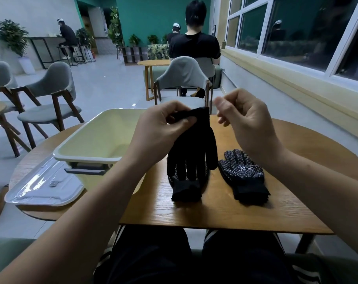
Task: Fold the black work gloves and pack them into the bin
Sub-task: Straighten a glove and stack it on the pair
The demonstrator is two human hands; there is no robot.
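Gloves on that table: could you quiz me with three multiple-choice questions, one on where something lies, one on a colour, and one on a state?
1. Where does the clear lid lie?
A. Inside the bin
B. On the table, beside the bin
C. On a chair seat

2. What colour is the bin?
A. Pale yellow
B. Red
C. Black

3. How is the glove in the left hand held?
A. Flat inside the bin
B. Hanging fingers down, pinched at the cuff
C. Rolled into a ball

Answers:
1 B: the lid rests on the table's left part, next to the bin.
2 A: the bin's walls and rim are pale yellow.
3 B: the left hand pinches the cuff and the glove's fingers dangle toward the table.
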